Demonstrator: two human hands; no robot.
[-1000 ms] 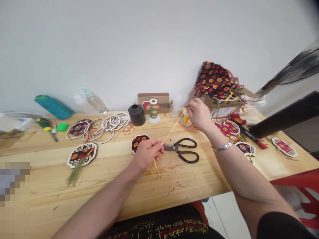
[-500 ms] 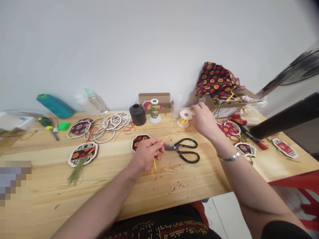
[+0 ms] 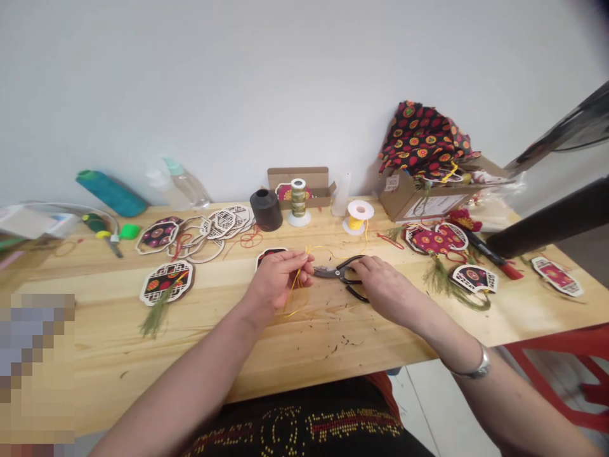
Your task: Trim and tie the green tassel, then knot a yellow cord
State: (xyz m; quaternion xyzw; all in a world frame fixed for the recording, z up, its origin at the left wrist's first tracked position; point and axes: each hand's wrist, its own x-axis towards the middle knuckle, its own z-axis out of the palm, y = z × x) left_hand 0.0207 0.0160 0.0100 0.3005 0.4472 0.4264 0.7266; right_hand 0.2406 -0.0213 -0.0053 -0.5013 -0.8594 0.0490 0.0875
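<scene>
- At the middle of the table [image 3: 209, 355], in my head view, I pinch the yellow cord [image 3: 309, 249] between the thumb and fingers of my left hand [image 3: 280, 273]; loose strands hang below the pinch toward the near edge.
- Just to the right, my right hand [image 3: 390, 289] lies over the scissors [image 3: 339, 273], fingers at the black handles. Whether they have closed round the grip I cannot tell.
- Scissor blades point left, their tips right beside my left fingers.
- Farther off, toward the wall, the yellow spool [image 3: 358, 219] stands on end with a strand trailing down its right side; I cannot make out for sure whether it joins the cord I hold.
- Partly hidden by my left hand is a patterned ornament [image 3: 270, 253], only its far edge showing.
- Well apart on the left lies a tasselled ornament [image 3: 167, 282].
- As I judge it, the step in hand is holding the cord steady while taking up the scissors.
- My next move seems to call for a sure grip on both handles, the cord drawn taut, and my left fingertips clear of the blades.
</scene>
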